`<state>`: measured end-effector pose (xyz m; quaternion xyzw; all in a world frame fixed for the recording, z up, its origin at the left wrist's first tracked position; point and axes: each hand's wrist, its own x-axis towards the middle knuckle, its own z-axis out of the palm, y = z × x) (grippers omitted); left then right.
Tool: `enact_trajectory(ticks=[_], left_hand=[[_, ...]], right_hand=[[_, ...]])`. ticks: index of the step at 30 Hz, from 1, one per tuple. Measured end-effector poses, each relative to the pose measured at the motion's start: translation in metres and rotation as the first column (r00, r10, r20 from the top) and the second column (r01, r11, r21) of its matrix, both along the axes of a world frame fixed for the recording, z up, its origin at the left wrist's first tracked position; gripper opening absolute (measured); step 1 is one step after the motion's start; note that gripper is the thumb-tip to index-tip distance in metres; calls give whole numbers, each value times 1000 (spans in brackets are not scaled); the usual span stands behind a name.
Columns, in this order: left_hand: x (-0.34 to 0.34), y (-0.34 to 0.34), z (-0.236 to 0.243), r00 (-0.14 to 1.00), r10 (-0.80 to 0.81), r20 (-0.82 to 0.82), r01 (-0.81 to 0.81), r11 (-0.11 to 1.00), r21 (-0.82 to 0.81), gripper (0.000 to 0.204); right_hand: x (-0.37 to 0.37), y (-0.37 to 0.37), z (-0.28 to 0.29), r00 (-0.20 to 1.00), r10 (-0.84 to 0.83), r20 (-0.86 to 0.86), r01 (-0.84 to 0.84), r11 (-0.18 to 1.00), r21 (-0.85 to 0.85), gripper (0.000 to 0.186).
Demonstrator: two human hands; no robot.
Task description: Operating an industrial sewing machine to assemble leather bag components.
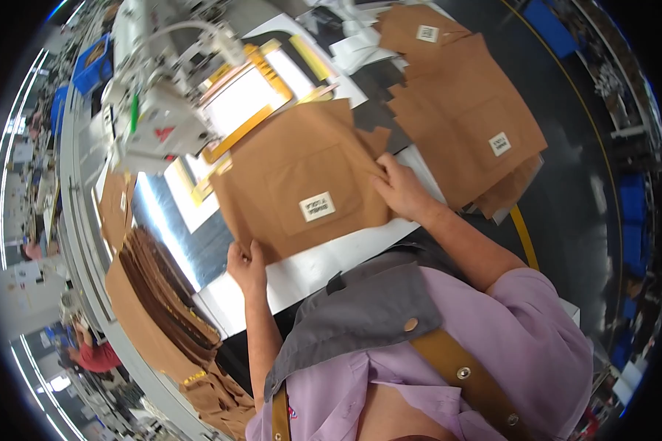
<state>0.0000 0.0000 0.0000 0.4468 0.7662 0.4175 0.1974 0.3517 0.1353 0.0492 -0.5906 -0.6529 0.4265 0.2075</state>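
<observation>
A brown fabric panel [301,158] with a stitched patch pocket and a white label spreads between my hands, in front of the sewing machine. My left hand [247,269] pinches its near left corner, fingers closed on the cloth. At the right edge, my right hand [404,189] grips the same panel, bunching it into folds. The white sewing machine [158,117] stands beyond the panel to the left. Next to its head lies a yellow-edged template frame [246,99], partly covered by the panel's far edge.
On the right lies a stack of brown labelled panels [478,117], overhanging the table's edge. A thick pile of folded brown fabric [162,301] sits at the left. A blue bin [93,65] stands at the far left. A person in red [95,356] is off to the left.
</observation>
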Motion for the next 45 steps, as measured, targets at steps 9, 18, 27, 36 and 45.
enact_trajectory(ticks=[9, 18, 27, 36, 45], left_hand=[[58, 37, 92, 866, -106, 489, 99, 994, 40, 7], [221, 104, 99, 552, -600, 580, 717, 696, 37, 24], [208, 101, 81, 668, -610, 427, 740, 483, -468, 36], [124, 54, 59, 887, -309, 342, 414, 860, -299, 27], [105, 14, 73, 956, -229, 184, 280, 901, -332, 22]], right_hand=[[55, 74, 63, 941, 156, -301, 51, 812, 581, 12], [266, 111, 82, 936, -190, -296, 326, 785, 526, 17], [302, 70, 26, 774, -584, 245, 318, 693, 647, 37], [135, 113, 15, 999, -32, -18, 37, 821, 570, 21], [-2, 253, 3, 995, 21, 95, -80, 729, 680, 25]])
